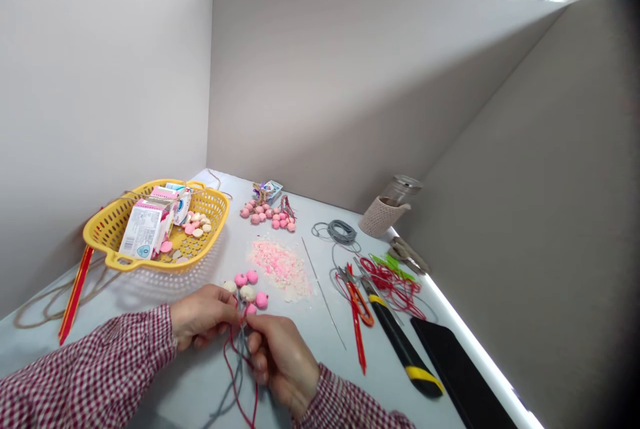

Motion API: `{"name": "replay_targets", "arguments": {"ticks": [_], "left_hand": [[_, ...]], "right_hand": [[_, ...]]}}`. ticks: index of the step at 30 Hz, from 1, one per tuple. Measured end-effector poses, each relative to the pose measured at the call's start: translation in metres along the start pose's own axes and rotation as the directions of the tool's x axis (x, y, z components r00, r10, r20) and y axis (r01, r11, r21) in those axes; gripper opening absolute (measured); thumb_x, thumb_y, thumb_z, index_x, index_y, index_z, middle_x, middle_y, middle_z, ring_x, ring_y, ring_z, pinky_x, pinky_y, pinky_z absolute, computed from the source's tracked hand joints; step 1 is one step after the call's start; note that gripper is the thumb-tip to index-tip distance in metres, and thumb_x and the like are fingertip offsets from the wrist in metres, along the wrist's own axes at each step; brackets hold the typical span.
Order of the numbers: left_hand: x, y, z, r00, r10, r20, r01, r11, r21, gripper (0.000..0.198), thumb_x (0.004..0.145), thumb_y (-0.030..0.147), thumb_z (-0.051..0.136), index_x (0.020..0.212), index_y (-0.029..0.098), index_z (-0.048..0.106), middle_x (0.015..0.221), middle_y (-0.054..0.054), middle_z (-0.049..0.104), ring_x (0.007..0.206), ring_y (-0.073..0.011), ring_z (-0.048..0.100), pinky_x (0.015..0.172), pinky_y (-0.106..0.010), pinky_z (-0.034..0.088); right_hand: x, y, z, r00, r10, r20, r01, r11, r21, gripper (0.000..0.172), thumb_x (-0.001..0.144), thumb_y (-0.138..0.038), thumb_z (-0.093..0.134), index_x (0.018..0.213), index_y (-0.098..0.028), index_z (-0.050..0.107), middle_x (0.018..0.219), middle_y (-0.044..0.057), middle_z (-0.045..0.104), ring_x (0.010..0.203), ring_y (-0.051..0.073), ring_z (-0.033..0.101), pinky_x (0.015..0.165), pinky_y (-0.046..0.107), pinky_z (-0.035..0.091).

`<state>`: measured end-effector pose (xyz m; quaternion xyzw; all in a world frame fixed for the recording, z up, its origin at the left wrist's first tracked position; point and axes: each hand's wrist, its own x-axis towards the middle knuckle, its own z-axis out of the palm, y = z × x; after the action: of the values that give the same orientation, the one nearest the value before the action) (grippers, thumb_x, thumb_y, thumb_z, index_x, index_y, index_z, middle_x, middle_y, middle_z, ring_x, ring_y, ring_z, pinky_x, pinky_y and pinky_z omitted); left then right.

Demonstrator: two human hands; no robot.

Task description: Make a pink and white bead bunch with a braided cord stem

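My left hand point(203, 317) and my right hand point(280, 359) meet at the table's near edge, both closed on a bundle of red and grey cords point(239, 375) that hangs down between them. A small cluster of pink and cream round beads point(247, 289) sits at the top of the cords, just beyond my fingertips. Both sleeves are red-and-white check.
A yellow basket point(125, 257) with cartons and beads stands at the left. Behind lie a heap of pink beads point(267, 215), pink crumbs point(280, 265), a grey cord coil point(341, 231), a thin needle point(324, 294), orange snips point(357, 299), red cord point(395, 285), a utility knife point(403, 349) and a jar point(390, 210).
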<state>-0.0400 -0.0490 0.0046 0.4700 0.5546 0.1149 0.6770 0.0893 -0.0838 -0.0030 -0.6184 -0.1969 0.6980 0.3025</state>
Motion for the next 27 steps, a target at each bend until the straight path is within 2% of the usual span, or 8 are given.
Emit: {"name": "replay_targets", "arguments": {"ticks": [5,9,13,17,22,24,27], "left_hand": [[-0.0009,0.0014,-0.0001,0.999,-0.023,0.023,0.023,1.0,0.008,0.035,0.055,0.038,0.067,0.058,0.021,0.037,0.034,0.013,0.033,0.028,-0.0024,0.017,0.033,-0.019,0.006],[-0.0016,0.0019,0.0019,1.0,0.001,-0.009,-0.001,1.0,0.018,0.03,0.058,0.037,0.065,0.06,0.021,0.039,0.033,0.014,0.028,0.029,-0.0033,0.018,0.032,-0.018,0.008],[-0.0031,0.0015,0.003,1.0,0.013,-0.024,-0.012,0.999,0.051,0.031,0.06,0.04,0.063,0.06,0.022,0.038,0.031,0.014,0.031,0.027,-0.0037,0.019,0.03,-0.018,0.012],[-0.0016,-0.003,0.003,0.999,0.038,0.037,-0.039,0.999,0.029,0.033,0.056,0.043,0.063,0.059,0.022,0.039,0.03,0.013,0.032,0.026,-0.0039,0.02,0.028,-0.018,0.013],[0.0002,-0.0065,0.003,0.998,0.05,0.042,-0.053,0.996,0.066,0.035,0.051,0.048,0.065,0.055,0.021,0.043,0.028,0.012,0.03,0.026,-0.0039,0.02,0.027,-0.018,0.014],[-0.0006,-0.0059,0.0031,0.999,0.049,0.018,-0.051,0.995,0.082,0.038,0.05,0.051,0.065,0.057,0.021,0.043,0.028,0.013,0.029,0.026,-0.0037,0.02,0.027,-0.018,0.014],[-0.0021,-0.0048,0.0027,0.998,0.061,-0.027,-0.058,0.992,0.115,0.04,0.052,0.052,0.065,0.058,0.021,0.042,0.03,0.014,0.026,0.027,-0.003,0.018,0.027,-0.017,0.013]], "right_hand": [[-0.0018,-0.0036,-0.0046,0.998,0.063,0.025,-0.063,0.998,0.029,0.051,0.09,-0.021,0.034,0.041,-0.014,0.048,0.027,-0.005,0.038,0.019,0.002,0.025,0.025,0.014,0.017],[-0.0024,-0.0051,-0.0062,0.993,0.104,0.054,-0.104,0.995,-0.006,0.056,0.089,-0.02,0.032,0.035,-0.014,0.044,0.021,-0.004,0.031,0.018,0.003,0.021,0.024,0.014,0.015],[-0.0013,-0.0075,-0.0038,0.996,0.066,0.062,-0.065,0.998,-0.02,0.053,0.088,-0.016,0.033,0.036,-0.014,0.044,0.022,-0.004,0.032,0.018,0.003,0.022,0.025,0.014,0.015],[-0.0044,-0.0072,0.0003,0.994,0.047,0.097,-0.047,0.999,-0.007,0.055,0.091,-0.022,0.03,0.038,-0.014,0.044,0.024,-0.005,0.032,0.02,0.003,0.022,0.025,0.015,0.015],[-0.0044,-0.0021,0.0006,0.998,-0.045,0.052,0.041,0.996,0.083,0.043,0.089,-0.017,0.037,0.047,-0.013,0.045,0.03,-0.007,0.036,0.022,0.001,0.023,0.026,0.014,0.015],[-0.0022,-0.0021,-0.0012,0.998,-0.017,0.057,0.011,0.995,0.104,0.042,0.09,-0.017,0.036,0.048,-0.014,0.042,0.031,-0.008,0.034,0.023,0.001,0.022,0.027,0.013,0.013],[-0.0008,-0.0051,-0.0049,0.989,0.053,0.138,-0.068,0.992,0.108,0.038,0.091,-0.023,0.034,0.055,-0.015,0.043,0.033,-0.01,0.032,0.024,0.001,0.017,0.028,0.013,0.009]]}}
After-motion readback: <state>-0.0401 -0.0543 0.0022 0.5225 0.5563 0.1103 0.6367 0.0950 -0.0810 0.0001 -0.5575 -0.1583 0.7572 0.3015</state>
